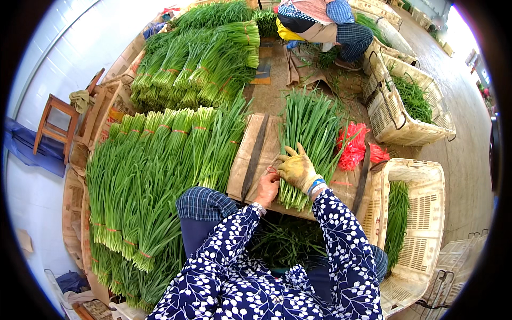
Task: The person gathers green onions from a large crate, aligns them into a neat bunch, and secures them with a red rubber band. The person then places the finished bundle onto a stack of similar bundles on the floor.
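A loose bundle of garlic chives [308, 124] lies on a cardboard-covered board [250, 160] in front of me, its pale cut stems towards my body. My right hand [298, 168], in a stained yellow glove, is laid over the lower part of the bundle and holds it against the board. At the bundle's left edge, my bare left hand [268, 187] pinches a thin red tie [271, 169]. Part of the tie shows as a small loop above the fingertips; whether it passes under the stems is hidden. A heap of red ties [352, 146] lies right of the bundle.
Tied chive bunches [160, 160] are stacked on my left, with another stack [208, 60] beyond. Plastic crates, one near [424, 224] and one farther off [416, 136], hold chives on my right. Another person [324, 24] sits ahead. A wooden stool [56, 124] is at far left.
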`<action>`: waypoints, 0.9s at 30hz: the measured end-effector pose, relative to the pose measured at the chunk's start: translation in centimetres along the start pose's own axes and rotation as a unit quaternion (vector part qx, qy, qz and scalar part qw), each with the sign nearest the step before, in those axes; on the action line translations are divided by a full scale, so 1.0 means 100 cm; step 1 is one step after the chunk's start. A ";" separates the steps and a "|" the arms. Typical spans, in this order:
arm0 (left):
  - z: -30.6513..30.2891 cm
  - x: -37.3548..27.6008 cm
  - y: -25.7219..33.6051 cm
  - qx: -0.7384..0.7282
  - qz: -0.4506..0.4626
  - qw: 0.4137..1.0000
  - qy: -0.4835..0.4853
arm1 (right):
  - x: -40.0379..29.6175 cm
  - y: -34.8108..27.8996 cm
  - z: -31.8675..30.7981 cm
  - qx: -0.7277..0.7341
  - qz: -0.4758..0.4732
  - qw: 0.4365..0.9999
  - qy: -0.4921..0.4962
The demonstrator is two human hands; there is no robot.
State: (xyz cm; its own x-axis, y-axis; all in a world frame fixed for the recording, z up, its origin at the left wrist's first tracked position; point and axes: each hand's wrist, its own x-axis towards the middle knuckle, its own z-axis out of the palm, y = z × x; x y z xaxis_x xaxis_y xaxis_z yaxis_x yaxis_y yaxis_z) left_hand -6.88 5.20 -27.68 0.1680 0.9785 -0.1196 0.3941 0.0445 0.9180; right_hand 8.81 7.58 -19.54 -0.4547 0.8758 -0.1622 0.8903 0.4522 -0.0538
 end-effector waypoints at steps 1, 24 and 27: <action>0.006 0.006 -0.025 -0.043 -0.011 0.999 -0.004 | 0.000 -0.002 -0.005 0.009 0.000 1.000 0.004; -0.003 0.003 0.003 -0.171 -0.215 0.961 -0.047 | -0.017 0.001 -0.016 0.131 0.035 0.979 0.153; -0.004 0.003 0.007 -0.138 -0.228 0.963 -0.042 | -0.017 0.001 -0.016 0.142 0.036 0.975 0.164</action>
State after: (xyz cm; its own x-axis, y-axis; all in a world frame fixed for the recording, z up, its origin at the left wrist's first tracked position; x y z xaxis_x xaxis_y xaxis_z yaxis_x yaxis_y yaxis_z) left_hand -6.93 5.63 -26.91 0.1106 0.8251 -0.5541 0.1900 0.5296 0.8267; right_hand 9.62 6.36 -17.72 -0.3327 0.9316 0.1466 0.8707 0.3631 -0.3318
